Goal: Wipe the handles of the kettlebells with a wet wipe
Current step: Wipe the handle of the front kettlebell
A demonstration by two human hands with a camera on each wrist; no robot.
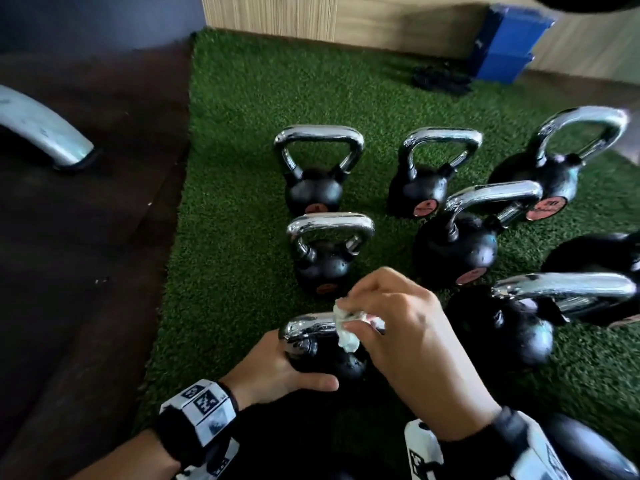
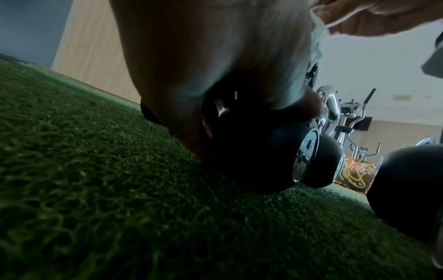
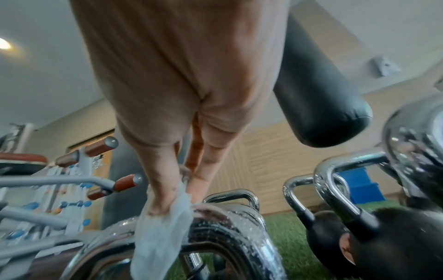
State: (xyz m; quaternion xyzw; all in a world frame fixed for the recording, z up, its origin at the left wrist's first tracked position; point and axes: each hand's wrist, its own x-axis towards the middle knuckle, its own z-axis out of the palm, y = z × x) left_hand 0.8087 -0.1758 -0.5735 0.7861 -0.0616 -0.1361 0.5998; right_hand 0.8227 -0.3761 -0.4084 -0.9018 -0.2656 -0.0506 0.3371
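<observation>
Your left hand point(image 1: 277, 368) cups the black, matte ball of the nearest kettlebell point(image 1: 325, 362), fingers curled round it, bracing it on the green turf point(image 1: 225, 237). Keep that brace firm. To its right, your right hand point(image 1: 408, 327) pinches the crumpled white wet wipe point(image 1: 346, 327) against the chrome handle point(image 1: 304, 327), which is smooth, curved and beaded with moisture. Wrap the wipe fully round the bar, I judge, and cover both bends.
</observation>
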